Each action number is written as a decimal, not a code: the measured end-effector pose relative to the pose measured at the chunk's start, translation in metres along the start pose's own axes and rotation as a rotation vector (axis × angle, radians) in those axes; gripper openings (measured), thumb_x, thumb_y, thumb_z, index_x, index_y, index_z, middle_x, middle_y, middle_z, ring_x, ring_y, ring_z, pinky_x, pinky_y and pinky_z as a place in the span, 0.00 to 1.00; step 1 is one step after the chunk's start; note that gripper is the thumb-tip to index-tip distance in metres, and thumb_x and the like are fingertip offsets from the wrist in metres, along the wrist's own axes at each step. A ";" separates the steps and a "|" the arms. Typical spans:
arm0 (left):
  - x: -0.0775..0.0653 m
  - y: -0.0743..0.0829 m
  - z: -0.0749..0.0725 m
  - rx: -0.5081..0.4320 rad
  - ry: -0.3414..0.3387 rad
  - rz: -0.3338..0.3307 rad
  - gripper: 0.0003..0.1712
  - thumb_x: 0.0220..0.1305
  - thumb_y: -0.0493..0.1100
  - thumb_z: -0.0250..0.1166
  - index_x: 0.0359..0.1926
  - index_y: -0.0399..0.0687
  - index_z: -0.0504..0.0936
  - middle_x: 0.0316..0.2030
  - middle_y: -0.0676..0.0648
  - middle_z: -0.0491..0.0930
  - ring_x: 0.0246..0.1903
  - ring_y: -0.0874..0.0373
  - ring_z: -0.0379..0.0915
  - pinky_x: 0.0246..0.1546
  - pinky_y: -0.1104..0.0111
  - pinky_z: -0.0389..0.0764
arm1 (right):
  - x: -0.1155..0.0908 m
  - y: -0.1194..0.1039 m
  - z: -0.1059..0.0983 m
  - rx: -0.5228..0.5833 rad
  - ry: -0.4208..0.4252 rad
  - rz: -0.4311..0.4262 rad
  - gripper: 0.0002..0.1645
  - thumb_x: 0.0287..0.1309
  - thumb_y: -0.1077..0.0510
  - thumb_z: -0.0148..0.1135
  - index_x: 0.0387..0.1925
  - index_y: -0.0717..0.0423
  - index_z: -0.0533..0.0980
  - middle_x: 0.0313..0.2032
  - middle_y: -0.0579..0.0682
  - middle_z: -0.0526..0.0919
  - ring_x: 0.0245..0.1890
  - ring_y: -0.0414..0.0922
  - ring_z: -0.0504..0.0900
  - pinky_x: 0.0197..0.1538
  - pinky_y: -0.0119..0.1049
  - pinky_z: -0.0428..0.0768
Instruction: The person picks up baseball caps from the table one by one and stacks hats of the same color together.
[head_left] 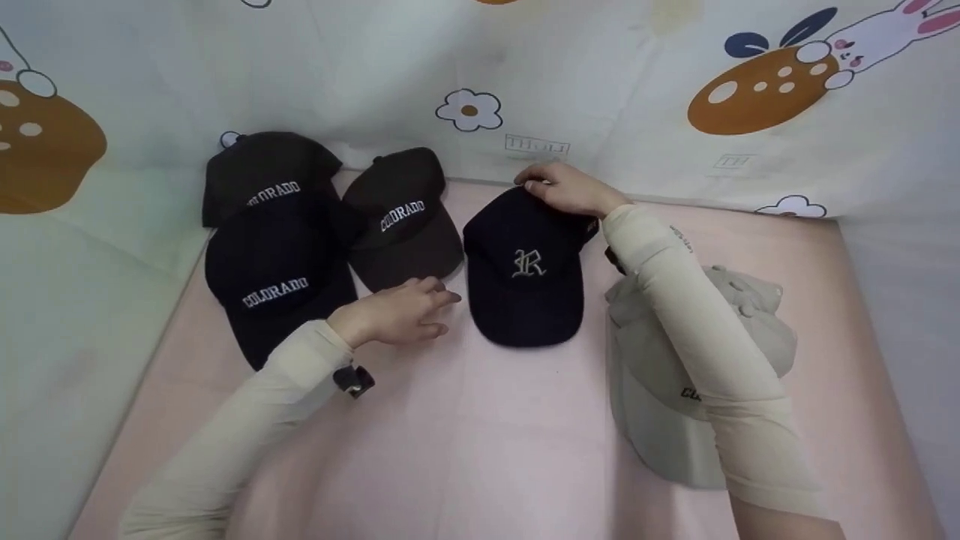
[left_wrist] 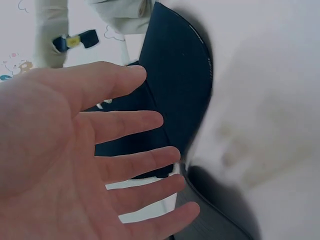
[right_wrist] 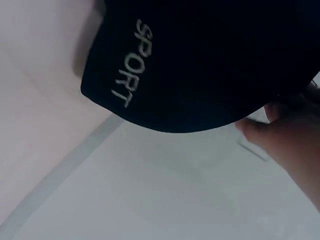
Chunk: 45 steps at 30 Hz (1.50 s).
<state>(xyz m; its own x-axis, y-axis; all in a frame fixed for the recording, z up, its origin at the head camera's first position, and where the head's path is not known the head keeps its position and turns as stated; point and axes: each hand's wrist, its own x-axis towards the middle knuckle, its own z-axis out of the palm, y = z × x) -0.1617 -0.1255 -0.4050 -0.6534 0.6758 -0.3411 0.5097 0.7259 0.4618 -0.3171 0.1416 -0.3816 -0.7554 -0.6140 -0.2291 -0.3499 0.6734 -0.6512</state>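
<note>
A navy baseball cap (head_left: 525,255) with a cream R on its front lies in the middle, brim toward me. At the top of its crown, my right hand (head_left: 574,189) grips the cap with curled fingers. In the right wrist view the cap's side (right_wrist: 165,70) shows the word SPORT, with the right hand (right_wrist: 285,132) at its edge. My left hand (head_left: 394,311) hovers with spread fingers just below the brim of a dark brown COLORADO cap (head_left: 405,217). The left wrist view shows that palm (left_wrist: 100,150) with nothing in it, the navy brim (left_wrist: 180,70) behind.
On the left, a navy COLORADO cap (head_left: 274,262) overlaps another dark brown cap (head_left: 262,165). Stacked light grey caps (head_left: 660,427) lie at the right, partly under my right forearm. A patterned cloth wall (head_left: 337,67) rises behind the pink table (head_left: 450,450).
</note>
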 end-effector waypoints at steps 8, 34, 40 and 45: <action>-0.018 -0.014 0.002 -0.051 0.030 0.019 0.27 0.67 0.42 0.60 0.63 0.33 0.70 0.55 0.34 0.70 0.52 0.39 0.68 0.55 0.50 0.70 | -0.041 -0.035 -0.023 0.027 -0.091 -0.161 0.11 0.68 0.65 0.47 0.48 0.66 0.71 0.42 0.56 0.75 0.42 0.49 0.71 0.50 0.42 0.67; -0.042 -0.033 0.001 -0.109 0.117 0.008 0.26 0.68 0.40 0.59 0.63 0.30 0.70 0.57 0.31 0.70 0.56 0.38 0.68 0.57 0.48 0.68 | -0.062 -0.052 -0.009 0.112 -0.371 -0.233 0.14 0.65 0.70 0.45 0.50 0.61 0.68 0.44 0.56 0.76 0.45 0.48 0.73 0.51 0.39 0.68; -0.044 -0.035 -0.003 -0.095 0.150 0.000 0.25 0.67 0.40 0.59 0.62 0.30 0.70 0.55 0.32 0.71 0.55 0.38 0.69 0.56 0.48 0.69 | -0.041 -0.030 0.006 0.006 -0.238 -0.165 0.15 0.64 0.70 0.44 0.50 0.61 0.70 0.51 0.62 0.75 0.55 0.55 0.72 0.59 0.47 0.67; -0.045 -0.037 -0.007 -0.071 0.180 -0.007 0.25 0.67 0.39 0.59 0.62 0.30 0.71 0.53 0.32 0.72 0.54 0.37 0.69 0.55 0.47 0.69 | -0.033 -0.024 0.013 -0.054 -0.199 -0.158 0.18 0.65 0.69 0.43 0.54 0.61 0.71 0.52 0.61 0.76 0.55 0.55 0.73 0.60 0.48 0.67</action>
<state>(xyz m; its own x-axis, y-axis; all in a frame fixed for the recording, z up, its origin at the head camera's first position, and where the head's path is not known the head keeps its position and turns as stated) -0.1557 -0.1837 -0.4012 -0.7495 0.6326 -0.1952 0.4685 0.7151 0.5188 -0.2764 0.1407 -0.3682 -0.5673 -0.7784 -0.2688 -0.4880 0.5807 -0.6517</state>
